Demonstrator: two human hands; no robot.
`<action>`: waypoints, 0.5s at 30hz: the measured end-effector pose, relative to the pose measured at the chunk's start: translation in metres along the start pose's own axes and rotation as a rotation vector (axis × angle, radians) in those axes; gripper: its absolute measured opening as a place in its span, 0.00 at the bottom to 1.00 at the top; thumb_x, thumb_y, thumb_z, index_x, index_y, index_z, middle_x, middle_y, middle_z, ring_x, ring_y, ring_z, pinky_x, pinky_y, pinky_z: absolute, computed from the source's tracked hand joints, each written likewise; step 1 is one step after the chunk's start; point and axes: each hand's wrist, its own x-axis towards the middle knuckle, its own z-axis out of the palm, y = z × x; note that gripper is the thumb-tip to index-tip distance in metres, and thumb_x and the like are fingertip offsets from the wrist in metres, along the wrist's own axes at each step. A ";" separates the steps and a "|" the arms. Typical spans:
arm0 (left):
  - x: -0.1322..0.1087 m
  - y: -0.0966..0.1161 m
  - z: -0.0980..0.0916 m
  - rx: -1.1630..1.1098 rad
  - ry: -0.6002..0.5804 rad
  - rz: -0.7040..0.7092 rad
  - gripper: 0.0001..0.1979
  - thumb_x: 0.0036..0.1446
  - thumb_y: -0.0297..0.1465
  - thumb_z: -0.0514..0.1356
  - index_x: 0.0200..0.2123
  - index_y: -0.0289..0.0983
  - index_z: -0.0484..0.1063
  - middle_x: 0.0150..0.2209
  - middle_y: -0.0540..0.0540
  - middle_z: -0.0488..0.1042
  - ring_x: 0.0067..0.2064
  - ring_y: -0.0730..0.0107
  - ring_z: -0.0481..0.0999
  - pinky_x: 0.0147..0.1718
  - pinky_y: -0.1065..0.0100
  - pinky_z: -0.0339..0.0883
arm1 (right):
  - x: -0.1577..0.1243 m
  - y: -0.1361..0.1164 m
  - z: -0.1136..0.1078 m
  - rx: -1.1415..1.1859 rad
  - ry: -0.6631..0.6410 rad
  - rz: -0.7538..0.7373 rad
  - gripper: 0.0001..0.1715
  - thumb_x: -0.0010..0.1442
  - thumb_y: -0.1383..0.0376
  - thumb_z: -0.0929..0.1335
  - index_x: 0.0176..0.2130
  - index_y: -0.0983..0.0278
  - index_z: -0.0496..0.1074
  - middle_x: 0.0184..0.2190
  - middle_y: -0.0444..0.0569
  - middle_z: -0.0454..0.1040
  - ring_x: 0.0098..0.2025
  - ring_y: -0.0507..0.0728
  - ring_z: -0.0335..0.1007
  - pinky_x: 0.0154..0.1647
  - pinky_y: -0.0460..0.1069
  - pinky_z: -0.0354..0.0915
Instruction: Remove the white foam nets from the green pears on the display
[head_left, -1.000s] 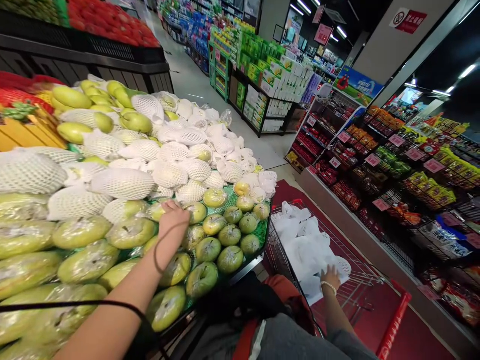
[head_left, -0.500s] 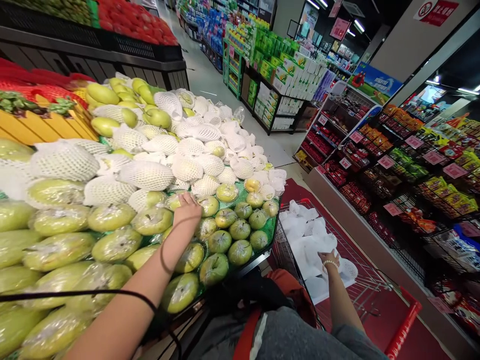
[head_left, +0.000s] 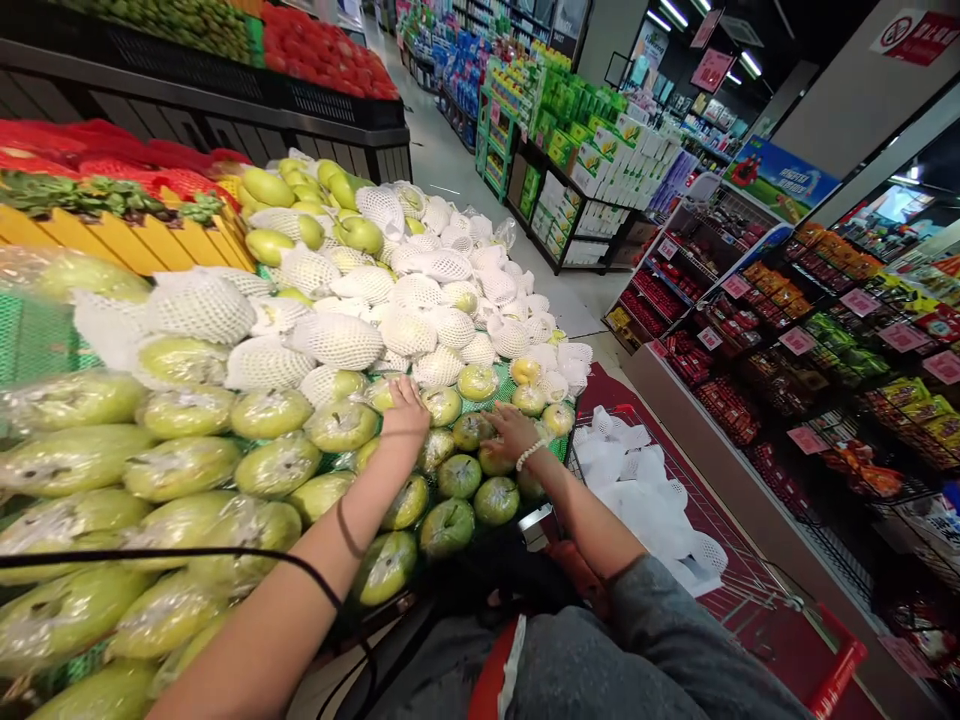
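My left hand rests on the display with fingers stretched over a green, pear-like fruit in the row below the netted fruit. Just right of it, my right hand, with a beaded bracelet at the wrist, spreads its fingers over a film-wrapped round green fruit; its palm partly hides others. More round green fruits lie in front of both hands on green matting. Larger film-wrapped green fruits fill the left side. White foam nets cover the fruit behind.
A shopping cart holding white foam nets stands at my right. Beyond it are snack shelves. A yellow picket divider edges the display at left. A black cable crosses the view low at left.
My right hand has left the foam nets in the cart and moved left onto the round green fruits. My left hand stays at the same fruit. The view has shifted slightly left.
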 end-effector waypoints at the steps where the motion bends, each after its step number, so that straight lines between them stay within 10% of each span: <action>1: 0.000 0.000 -0.001 -0.003 -0.001 0.000 0.34 0.66 0.12 0.39 0.73 0.12 0.57 0.74 0.13 0.51 0.77 0.22 0.57 0.51 0.38 0.82 | 0.006 -0.011 0.003 -0.015 -0.048 0.017 0.47 0.71 0.51 0.74 0.79 0.59 0.60 0.80 0.60 0.57 0.83 0.71 0.46 0.80 0.70 0.53; 6: -0.002 -0.002 -0.006 -0.003 0.003 0.018 0.33 0.68 0.13 0.37 0.72 0.11 0.59 0.74 0.13 0.51 0.76 0.22 0.59 0.51 0.40 0.82 | 0.009 -0.026 0.002 0.021 -0.073 0.023 0.54 0.66 0.54 0.79 0.80 0.63 0.57 0.75 0.65 0.65 0.82 0.78 0.45 0.76 0.81 0.49; 15: -0.010 -0.003 -0.007 0.089 0.050 0.068 0.34 0.64 0.11 0.41 0.72 0.09 0.59 0.73 0.12 0.52 0.74 0.20 0.62 0.48 0.42 0.83 | -0.076 0.011 -0.052 0.155 -0.078 -0.008 0.31 0.69 0.66 0.75 0.68 0.69 0.74 0.65 0.55 0.79 0.66 0.58 0.74 0.70 0.52 0.63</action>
